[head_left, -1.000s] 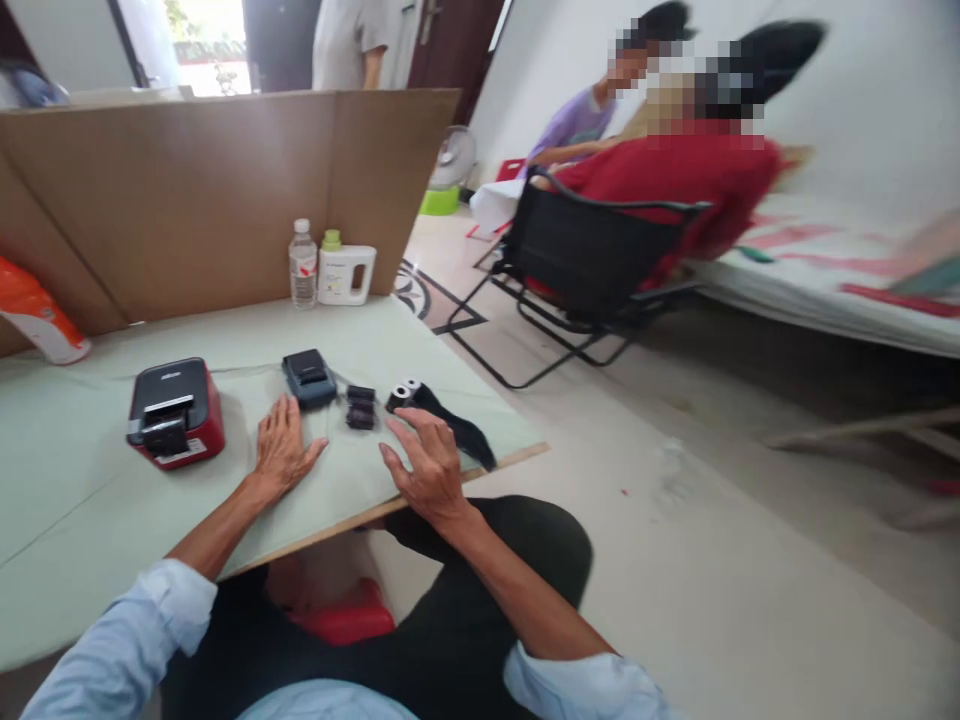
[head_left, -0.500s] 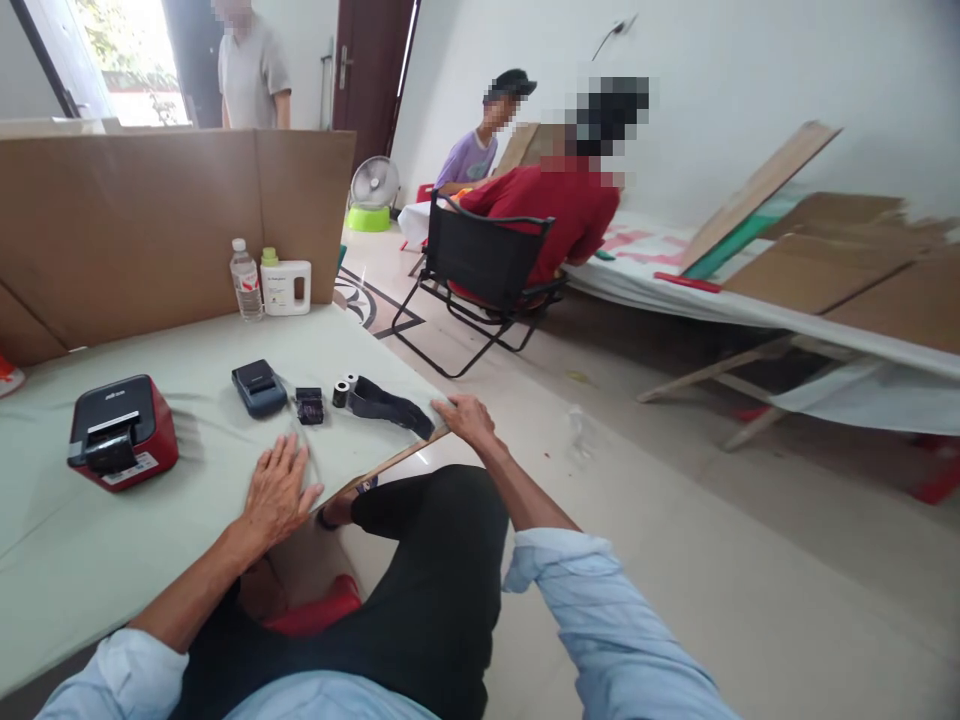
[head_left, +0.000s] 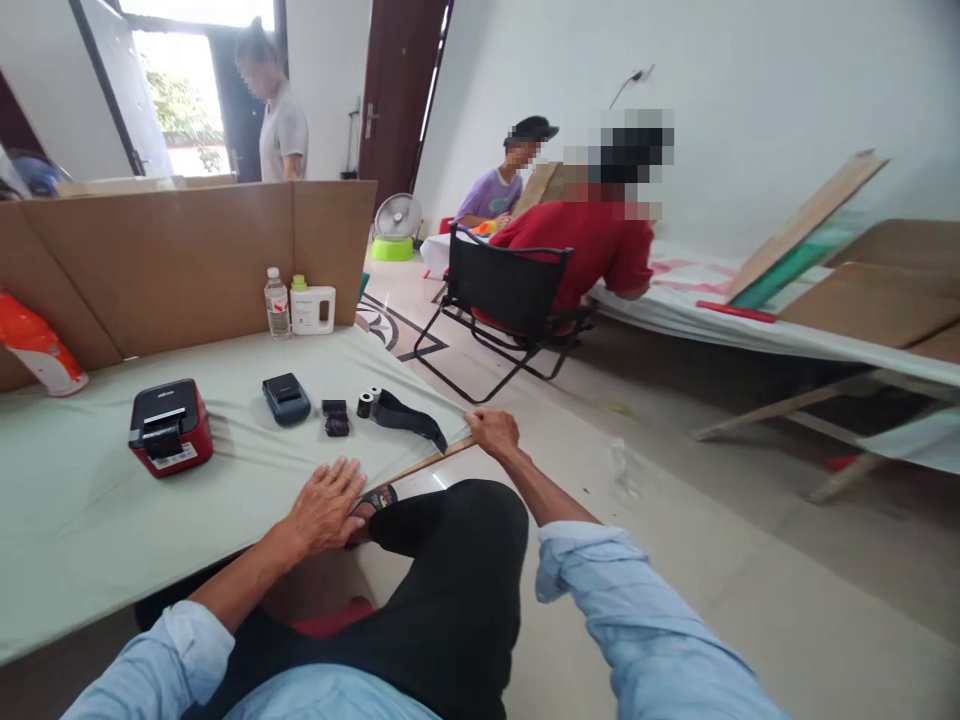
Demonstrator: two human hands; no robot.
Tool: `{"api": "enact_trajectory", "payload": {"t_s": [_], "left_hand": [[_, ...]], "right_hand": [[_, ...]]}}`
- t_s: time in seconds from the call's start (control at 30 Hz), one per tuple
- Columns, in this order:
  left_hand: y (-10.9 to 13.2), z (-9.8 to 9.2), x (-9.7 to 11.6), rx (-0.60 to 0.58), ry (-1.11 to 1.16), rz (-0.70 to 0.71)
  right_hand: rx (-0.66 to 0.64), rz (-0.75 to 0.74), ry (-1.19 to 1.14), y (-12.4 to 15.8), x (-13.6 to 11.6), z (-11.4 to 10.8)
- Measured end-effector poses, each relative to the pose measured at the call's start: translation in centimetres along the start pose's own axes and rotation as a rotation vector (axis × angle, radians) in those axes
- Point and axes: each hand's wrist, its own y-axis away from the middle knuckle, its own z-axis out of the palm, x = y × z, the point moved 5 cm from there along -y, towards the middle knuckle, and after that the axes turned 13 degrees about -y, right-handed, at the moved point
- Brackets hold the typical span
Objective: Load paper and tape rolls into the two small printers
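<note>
My left hand (head_left: 327,505) lies flat with fingers spread on the pale green cloth (head_left: 90,520) at the table's near edge. My right hand (head_left: 493,432) curls round the table's right corner, gripping the cloth-covered board edge (head_left: 431,461). On the table sit a red and black label printer (head_left: 169,428), a small dark blue printer (head_left: 286,398), a black cartridge (head_left: 336,418) and a black ribbon (head_left: 401,419) trailing from white-cored rolls, close to my right hand.
A cardboard screen (head_left: 172,260) stands behind the table with a water bottle (head_left: 277,302) and a white jug (head_left: 312,306). An orange bag (head_left: 36,345) lies at far left. Two people sit at another table (head_left: 712,310) by a black folding chair (head_left: 510,300); a third stands in the doorway.
My right hand left the tabletop by the ribbon and went to the table's right corner, where it stays gripped. My left hand slid back to the near edge. The view turned right.
</note>
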Motion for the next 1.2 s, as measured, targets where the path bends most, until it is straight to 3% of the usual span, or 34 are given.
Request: {"api": "enact_trajectory", "payload": {"t_s": [0.1,0.23,0.3,0.4,0.57,0.8,1.0,1.13,1.2], "left_hand": [[0.0,-0.9,-3.2,0.097,0.126,-0.147],[-0.1,-3.6,-12.2,0.313,0.186,-0.647],[-0.7,-4.1,-15.8,0.263,0.219,-0.745],[-1.6,-3.7,-18.2,0.196,0.231,-0.762],[-1.6,-2.2,-17.6,0.288,0.18,-0.824],[-2.3,-2.7,-16.2,0.218,0.074,-0.855],[-1.7,-2.4,-15.0,0.217,0.129,-0.697],[0.9,-1.7,-12.6,0.208,0.201,-0.532],[2.9,-2.6,-11.1,0.286,0.199,-0.434]], "right_hand": [[-0.004,-0.02,0.007,-0.1,0.2,-0.1],[0.006,-0.024,0.01,-0.3,0.7,0.0],[0.011,-0.029,0.01,-0.4,0.9,0.1],[0.014,-0.045,0.006,-0.6,1.2,0.3],[0.022,-0.077,-0.002,-1.2,2.1,0.7],[0.023,-0.093,-0.005,-1.7,2.8,1.1],[0.004,-0.089,0.013,-1.5,2.4,0.9],[-0.016,-0.088,0.051,-1.2,2.7,0.0],[0.004,-0.109,0.065,-1.3,2.4,-0.7]]}}
